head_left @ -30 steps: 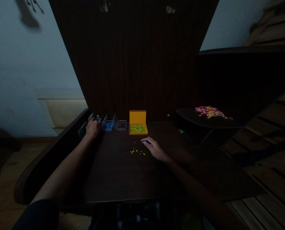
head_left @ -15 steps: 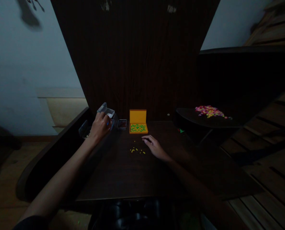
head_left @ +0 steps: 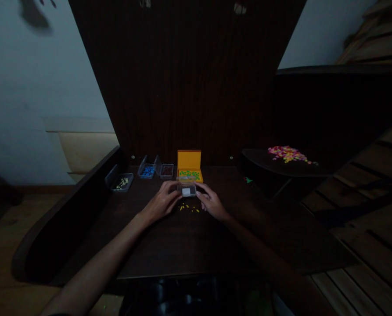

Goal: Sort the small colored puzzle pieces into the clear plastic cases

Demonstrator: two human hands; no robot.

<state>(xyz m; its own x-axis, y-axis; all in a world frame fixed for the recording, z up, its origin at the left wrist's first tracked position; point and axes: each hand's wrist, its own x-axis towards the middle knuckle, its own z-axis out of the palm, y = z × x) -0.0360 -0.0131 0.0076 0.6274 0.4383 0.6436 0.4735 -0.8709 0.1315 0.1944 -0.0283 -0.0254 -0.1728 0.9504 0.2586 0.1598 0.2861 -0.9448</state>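
Observation:
A small clear plastic box with something white inside is held between my two hands just above the dark table. My left hand grips its left side, fingers curled. My right hand grips its right side. Several small yellow beads lie loose on the table right below the box. Behind it stands an open orange box filled with green and yellow beads.
Clear boxes sit along the back left: one with blue beads, one with dark red beads, one with pale beads. A heap of pink and yellow beads lies on a side shelf at right. A dark upright panel backs the table.
My left hand lifted the clear box from the back left row and carried it right to the table's middle. My right hand rose from the table and took its other side.

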